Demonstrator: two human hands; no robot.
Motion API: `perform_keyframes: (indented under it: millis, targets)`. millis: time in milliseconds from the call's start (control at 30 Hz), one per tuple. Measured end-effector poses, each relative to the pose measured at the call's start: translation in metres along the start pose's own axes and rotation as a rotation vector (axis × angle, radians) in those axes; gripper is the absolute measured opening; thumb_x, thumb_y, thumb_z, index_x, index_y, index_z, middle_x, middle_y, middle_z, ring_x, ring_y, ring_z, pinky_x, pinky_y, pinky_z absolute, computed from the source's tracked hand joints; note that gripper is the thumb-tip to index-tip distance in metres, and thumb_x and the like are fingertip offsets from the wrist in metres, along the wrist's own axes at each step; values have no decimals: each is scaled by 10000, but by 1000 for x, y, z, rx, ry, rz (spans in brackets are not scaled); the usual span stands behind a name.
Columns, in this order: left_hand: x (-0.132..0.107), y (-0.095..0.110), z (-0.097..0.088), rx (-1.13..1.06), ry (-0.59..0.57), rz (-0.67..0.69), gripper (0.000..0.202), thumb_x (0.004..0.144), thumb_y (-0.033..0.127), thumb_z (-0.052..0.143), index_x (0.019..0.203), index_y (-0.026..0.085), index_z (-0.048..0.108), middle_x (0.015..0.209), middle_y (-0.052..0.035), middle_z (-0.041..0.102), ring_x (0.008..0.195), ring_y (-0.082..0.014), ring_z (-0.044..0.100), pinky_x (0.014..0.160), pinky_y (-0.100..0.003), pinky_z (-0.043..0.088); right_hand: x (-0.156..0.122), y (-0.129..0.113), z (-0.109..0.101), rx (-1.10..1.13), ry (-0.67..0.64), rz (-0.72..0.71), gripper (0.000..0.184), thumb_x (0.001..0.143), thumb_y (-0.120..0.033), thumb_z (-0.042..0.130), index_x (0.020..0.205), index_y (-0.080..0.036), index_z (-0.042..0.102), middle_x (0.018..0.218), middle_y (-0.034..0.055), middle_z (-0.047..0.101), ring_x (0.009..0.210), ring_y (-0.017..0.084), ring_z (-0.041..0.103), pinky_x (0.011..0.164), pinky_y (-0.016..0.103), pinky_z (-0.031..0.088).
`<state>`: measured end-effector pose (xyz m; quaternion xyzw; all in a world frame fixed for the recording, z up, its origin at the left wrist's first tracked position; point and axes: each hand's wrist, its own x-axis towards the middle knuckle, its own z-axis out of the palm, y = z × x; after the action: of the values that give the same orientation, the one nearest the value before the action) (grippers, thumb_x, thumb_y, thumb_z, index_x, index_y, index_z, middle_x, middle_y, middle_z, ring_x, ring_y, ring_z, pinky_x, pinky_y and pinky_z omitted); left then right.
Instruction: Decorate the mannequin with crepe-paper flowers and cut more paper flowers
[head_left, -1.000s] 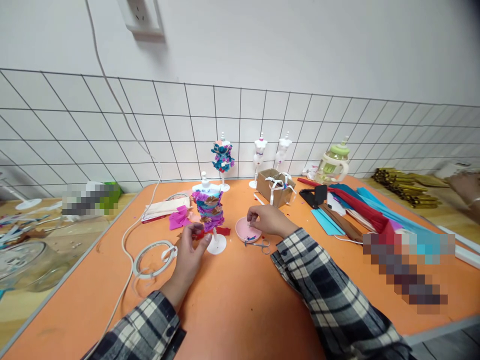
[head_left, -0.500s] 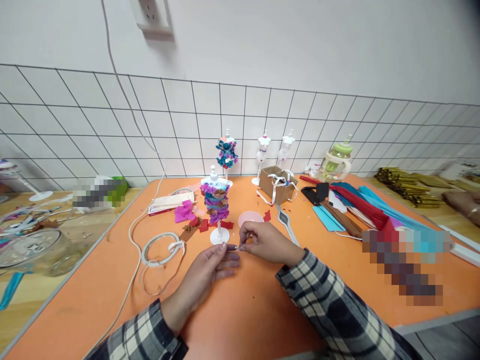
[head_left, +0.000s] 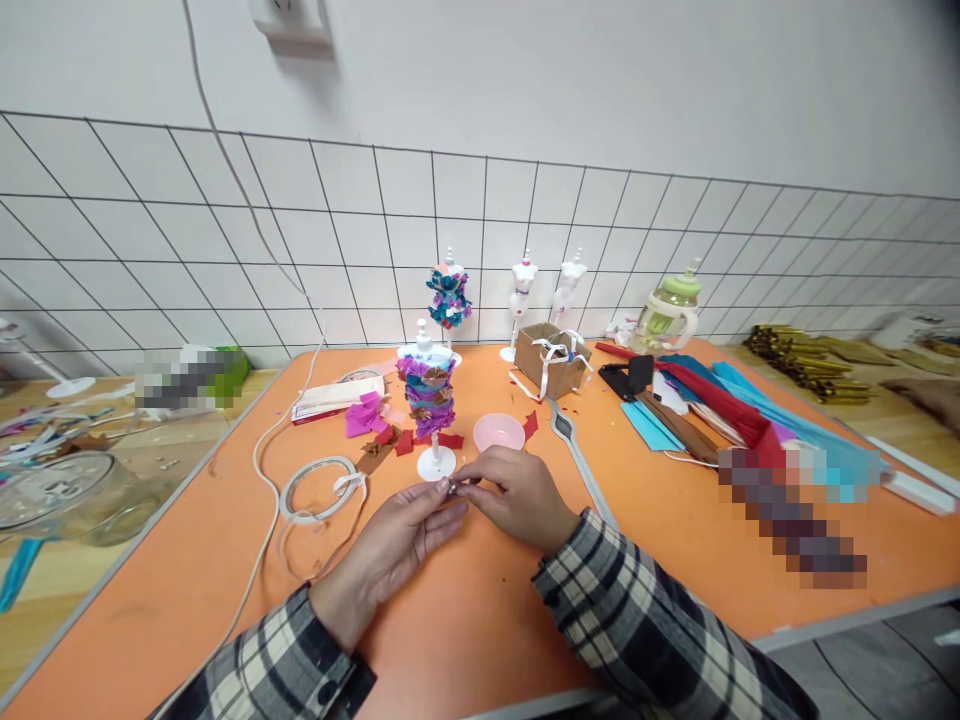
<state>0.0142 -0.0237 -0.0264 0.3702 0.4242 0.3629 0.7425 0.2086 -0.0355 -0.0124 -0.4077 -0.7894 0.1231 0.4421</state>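
My left hand [head_left: 405, 530] pinches between thumb and forefinger, its other fingers loosely curled. The fingertips of my right hand [head_left: 517, 490] are closed against the same spot, where a tiny dark piece [head_left: 452, 488] shows. It is too small to name. Just behind the hands stands a mini dress form [head_left: 427, 400], upright on a white round base and wrapped in purple, blue and brown crepe paper. A pink bowl [head_left: 499, 433] sits just beyond my right hand. A roll of double-sided tape [head_left: 289, 500] lies to the left of my left hand, its loose strip curling toward my wrist.
At the back stand a teal-decorated dress form [head_left: 448, 298] and two white dress forms [head_left: 523, 285]. A cardboard box [head_left: 536, 365] holds white strips. Grey scissors [head_left: 574, 450], folded coloured paper [head_left: 735, 410] and a green-lidded bottle [head_left: 667, 310] are right. A white cable [head_left: 259, 560] crosses the left side.
My right hand has moved left, closing in on my left fingertips. A small dark piece now shows between them, where something tiny and pale showed before. The view has shifted slightly.
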Motion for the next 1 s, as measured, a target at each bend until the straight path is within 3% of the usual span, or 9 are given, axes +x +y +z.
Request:
perform_keyframes:
  millis: [333, 433, 600, 733, 867, 1000]
  targets:
    - [5, -2, -2, 289, 4, 118, 474, 664, 589, 830, 876, 170, 767, 901, -108, 800, 827, -253, 758, 773, -365, 624, -4, 1, 4, -139, -83, 2, 64, 905, -219, 659, 918, -204, 720, 878, 19, 738, 783, 142, 669, 677, 246, 431]
    - [9, 2, -4, 445, 2, 217, 422, 669, 586, 801, 781, 181, 763, 783, -74, 781, 760, -259, 736, 751, -383, 609, -5, 1, 3, -200, -176, 22, 76, 904, -181, 625, 944, -188, 690, 919, 36, 718, 807, 153, 657, 669, 255, 418]
    - [9, 9, -6, 705, -26, 398, 263, 792, 467, 688, 729, 217, 736, 696, -48, 727, 703, -246, 676, 677, -342, 554, -6, -1, 3, -213, -261, 67, 89, 924, -158, 567, 967, -188, 638, 965, 45, 687, 862, 170, 635, 695, 269, 419]
    - [8, 8, -7, 863, -47, 538, 241, 885, 412, 574, 748, 231, 655, 715, -36, 674, 702, -235, 624, 677, -339, 522, -8, -5, 13, -225, -240, 112, 70, 943, -165, 525, 973, -188, 584, 973, 56, 646, 843, 183, 605, 674, 285, 407]
    - [6, 3, -5, 956, -26, 695, 247, 966, 401, 452, 816, 237, 557, 811, -47, 611, 764, -237, 571, 723, -362, 496, -12, -13, 29, -216, -134, 198, 90, 971, -178, 432, 979, -192, 521, 988, 73, 597, 797, 197, 580, 606, 301, 384]
    - [-1, 5, -3, 1027, -46, 812, 229, 1006, 341, 362, 843, 243, 489, 841, -47, 566, 771, -227, 542, 722, -354, 480, -17, -19, 38, -148, -47, 183, 100, 980, -184, 387, 985, -211, 484, 962, 65, 575, 787, 196, 569, 624, 303, 410]
